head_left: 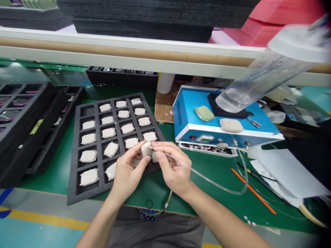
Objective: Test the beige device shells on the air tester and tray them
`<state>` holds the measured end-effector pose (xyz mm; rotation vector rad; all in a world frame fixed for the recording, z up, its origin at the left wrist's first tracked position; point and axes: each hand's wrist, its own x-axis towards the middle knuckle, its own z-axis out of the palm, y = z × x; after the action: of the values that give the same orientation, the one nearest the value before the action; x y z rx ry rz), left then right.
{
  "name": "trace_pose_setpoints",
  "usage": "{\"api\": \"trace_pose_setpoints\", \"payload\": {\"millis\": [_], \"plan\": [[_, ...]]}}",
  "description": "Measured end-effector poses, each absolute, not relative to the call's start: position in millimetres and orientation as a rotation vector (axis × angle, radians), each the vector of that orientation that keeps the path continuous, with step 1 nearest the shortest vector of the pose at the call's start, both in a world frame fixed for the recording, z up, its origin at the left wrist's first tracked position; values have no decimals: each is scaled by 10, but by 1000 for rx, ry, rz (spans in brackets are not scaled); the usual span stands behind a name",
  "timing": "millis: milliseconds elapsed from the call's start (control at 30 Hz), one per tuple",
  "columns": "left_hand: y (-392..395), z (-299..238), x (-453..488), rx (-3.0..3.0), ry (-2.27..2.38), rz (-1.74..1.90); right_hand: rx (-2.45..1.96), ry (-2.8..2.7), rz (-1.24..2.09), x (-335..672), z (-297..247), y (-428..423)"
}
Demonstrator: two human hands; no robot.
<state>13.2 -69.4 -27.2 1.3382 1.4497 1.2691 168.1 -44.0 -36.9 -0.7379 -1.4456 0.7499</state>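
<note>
As casing (147, 148) part-hides tray (74, 165), tube (214, 184) alongside, blue machine (219, 134) beyond

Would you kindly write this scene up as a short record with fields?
Left hand: pinches a pale casing over the tray
Right hand: at that casing, its exact grip unclear
Clear tube: runs from the right hand to the blue machine's front
Tray: black foam, pale casings in compartments
Blue machine: green casing and another pale casing on top
Bench: green, orange stick lying right of the tray

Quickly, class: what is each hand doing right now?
Left hand: closed, holding a beige case.
Right hand: closed, holding a clear tube near the case.
</note>
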Motion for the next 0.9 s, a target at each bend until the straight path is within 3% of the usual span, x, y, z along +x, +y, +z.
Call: {"api": "trace_pose_setpoints", "payload": {"millis": [900], "plan": [[-669,-262,100,1372,1490,1279,-758,-1456,715,1670,-358,-403]]}}
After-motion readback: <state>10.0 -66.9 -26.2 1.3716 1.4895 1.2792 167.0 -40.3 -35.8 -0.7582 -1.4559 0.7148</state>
